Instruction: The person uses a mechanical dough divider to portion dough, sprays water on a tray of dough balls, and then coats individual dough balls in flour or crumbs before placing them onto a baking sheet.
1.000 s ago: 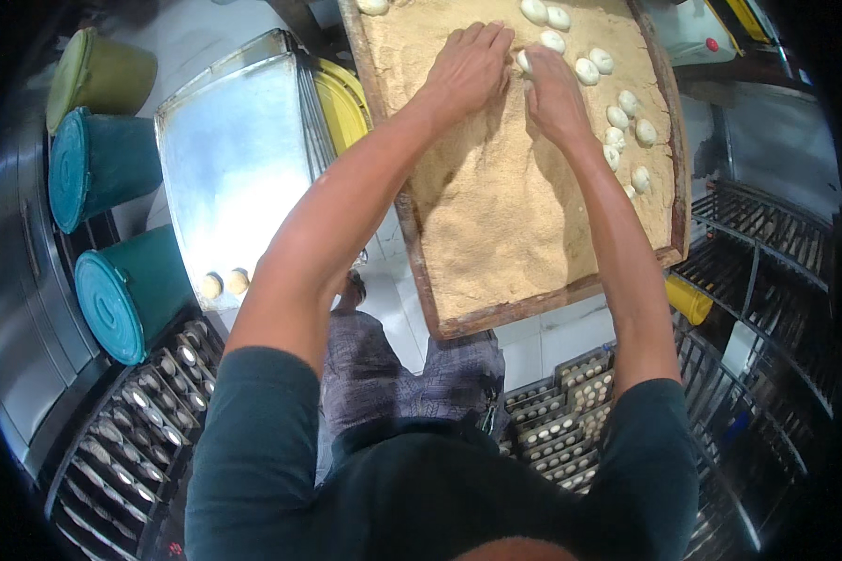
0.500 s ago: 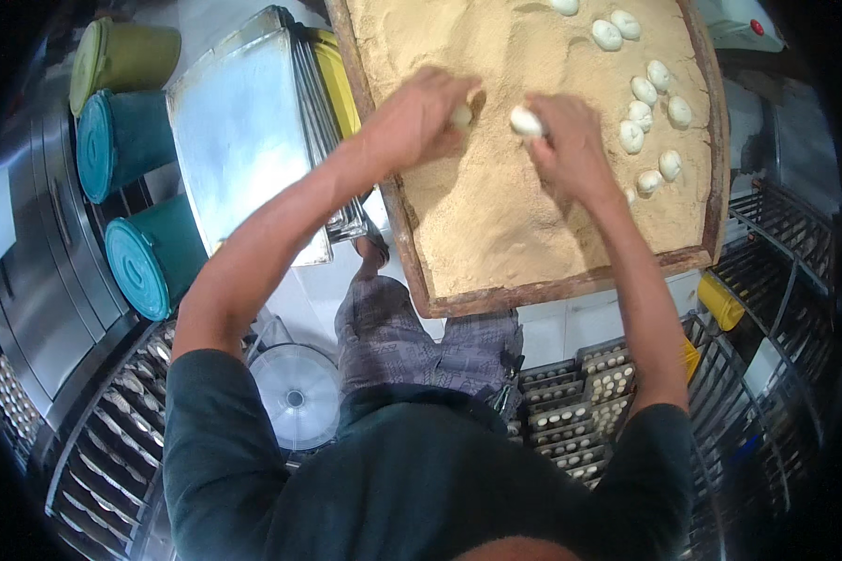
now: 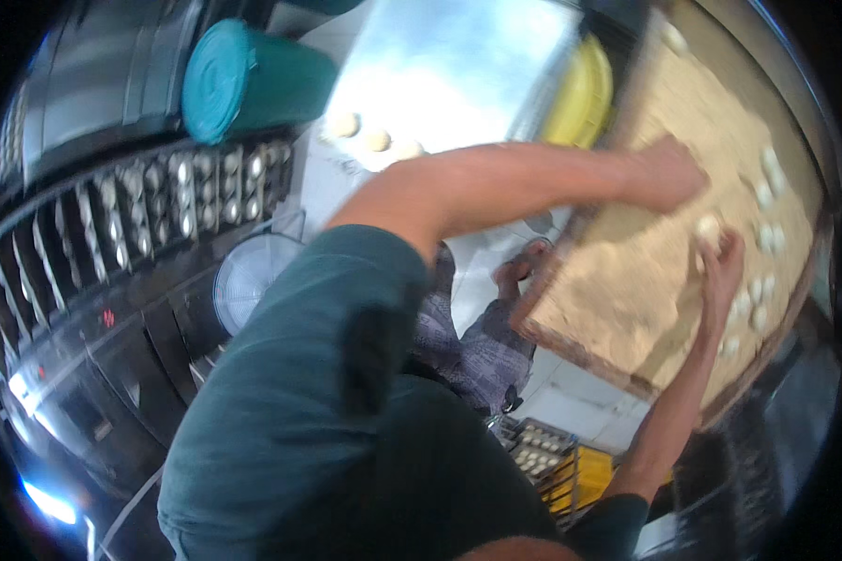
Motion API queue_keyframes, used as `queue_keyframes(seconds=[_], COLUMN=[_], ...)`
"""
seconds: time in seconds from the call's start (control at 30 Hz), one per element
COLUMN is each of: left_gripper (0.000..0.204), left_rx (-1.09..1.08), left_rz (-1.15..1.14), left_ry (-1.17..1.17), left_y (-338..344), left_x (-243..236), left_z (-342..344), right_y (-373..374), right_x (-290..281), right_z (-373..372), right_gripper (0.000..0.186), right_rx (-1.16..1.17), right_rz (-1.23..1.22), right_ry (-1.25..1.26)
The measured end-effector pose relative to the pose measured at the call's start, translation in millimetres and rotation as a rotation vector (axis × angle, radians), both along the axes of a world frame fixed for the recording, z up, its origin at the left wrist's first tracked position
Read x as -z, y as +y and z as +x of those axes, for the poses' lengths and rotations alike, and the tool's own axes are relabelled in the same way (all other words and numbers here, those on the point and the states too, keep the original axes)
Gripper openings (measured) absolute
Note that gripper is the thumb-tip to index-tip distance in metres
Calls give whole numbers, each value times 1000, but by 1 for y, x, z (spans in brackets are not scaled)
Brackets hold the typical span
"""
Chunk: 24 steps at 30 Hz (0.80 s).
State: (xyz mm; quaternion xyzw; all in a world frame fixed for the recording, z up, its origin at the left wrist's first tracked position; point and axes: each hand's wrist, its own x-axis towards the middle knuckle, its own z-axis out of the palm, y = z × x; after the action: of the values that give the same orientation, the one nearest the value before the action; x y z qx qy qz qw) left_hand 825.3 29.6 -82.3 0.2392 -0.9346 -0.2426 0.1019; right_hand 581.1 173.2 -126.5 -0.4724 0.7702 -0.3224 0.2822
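Note:
A wooden-rimmed tray at the right holds a bed of tan crumbs. My left hand is closed like a fist over the crumbs; blur and the back of the hand hide what it holds, if anything. Nearer me, my right hand grips a pale dough ball at its fingertips. Several white dough balls lie on the crumbs along the right side. Three more, among them a round dough ball, rest on the edge of a shiny metal baking sheet.
A teal lidded bin stands at upper left, and a yellow lid leans beside the baking sheets. Racks of filled trays run along the left. A round fan sits by my leg. A yellow crate is at lower right.
My view has swung left, so the crumb tray sits farther right. My left forearm has shifted, and three dough balls now show on the baking sheet. The right hand still holds a dough ball.

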Motion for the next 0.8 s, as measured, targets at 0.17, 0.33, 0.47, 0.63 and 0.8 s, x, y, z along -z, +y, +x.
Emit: queue_keyframes(seconds=[0.17,0.33,0.47,0.63,0.8], left_gripper=[34,40,35,35,33], left_rx=[-148,-468,-669,-599,-559], left_rz=[356,480,457,411,391], left_ry=[247,348,-3,-181,-151], left_y=[1,-22,-38,-45,-55], left_x=[-38,-13,38,60,61], left_z=[83,268,443,514,509], right_y=[-17,-1,-34,-62,-96], right_x=[-17,-29,-116,-113,-34], right_z=[4,-16,137,284,451], right_gripper=[32,30,29,28,28], right_rx=[-30,70,188,-53,-461], right_rz=[412,198,-51,93,211], right_ry=[98,152,8,-137,-217])
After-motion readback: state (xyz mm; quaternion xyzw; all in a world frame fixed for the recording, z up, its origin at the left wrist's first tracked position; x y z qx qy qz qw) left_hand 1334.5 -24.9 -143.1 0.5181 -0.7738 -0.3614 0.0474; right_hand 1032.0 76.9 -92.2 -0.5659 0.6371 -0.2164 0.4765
